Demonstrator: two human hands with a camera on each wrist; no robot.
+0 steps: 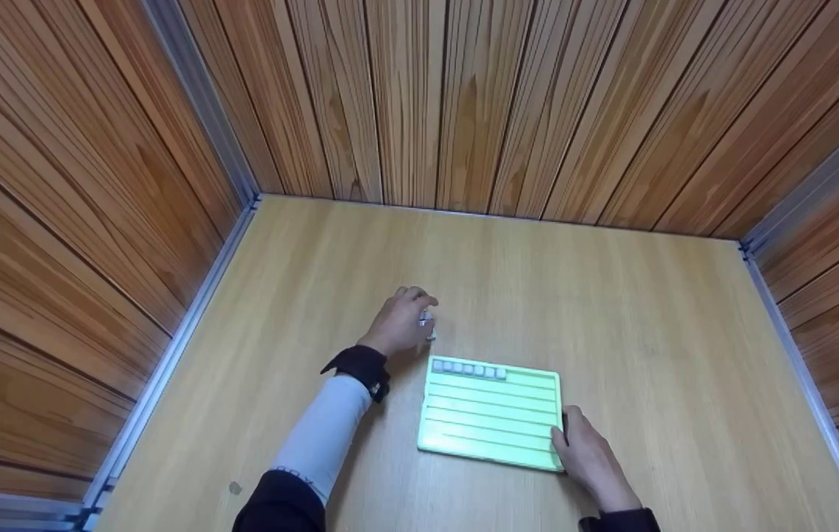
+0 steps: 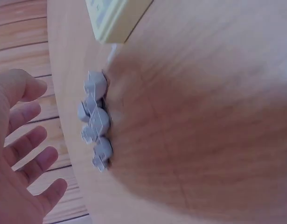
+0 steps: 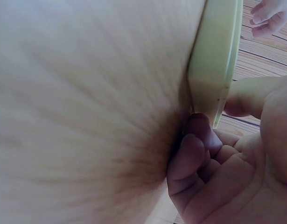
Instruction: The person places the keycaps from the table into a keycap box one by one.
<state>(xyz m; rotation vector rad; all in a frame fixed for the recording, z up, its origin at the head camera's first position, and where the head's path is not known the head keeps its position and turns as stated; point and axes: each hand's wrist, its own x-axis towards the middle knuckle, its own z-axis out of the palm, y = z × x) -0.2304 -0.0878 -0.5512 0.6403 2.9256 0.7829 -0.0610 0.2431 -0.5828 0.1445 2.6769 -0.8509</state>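
A pale green tray (image 1: pixel 489 425) with ridged rows lies on the table. Several small grey keycap-like pieces (image 1: pixel 469 369) line its far row, from the left corner. My right hand (image 1: pixel 596 458) grips the tray's right edge, thumb on top, the other fingers curled at the side; the right wrist view shows this grip on the tray (image 3: pixel 215 60). Beyond the tray's far left corner, my left hand (image 1: pixel 401 321) hovers beside a small cluster of loose grey pieces (image 2: pixel 96 119). Its fingers (image 2: pixel 33 140) are loosely bent, apart from the pieces, with nothing between them.
The wooden table (image 1: pixel 656 355) is enclosed by wood-plank walls (image 1: pixel 478 111) at the back and sides. Grey metal rails (image 1: pixel 190 325) run along its edges. A small dark spot (image 1: pixel 234 488) marks the table at the front left.
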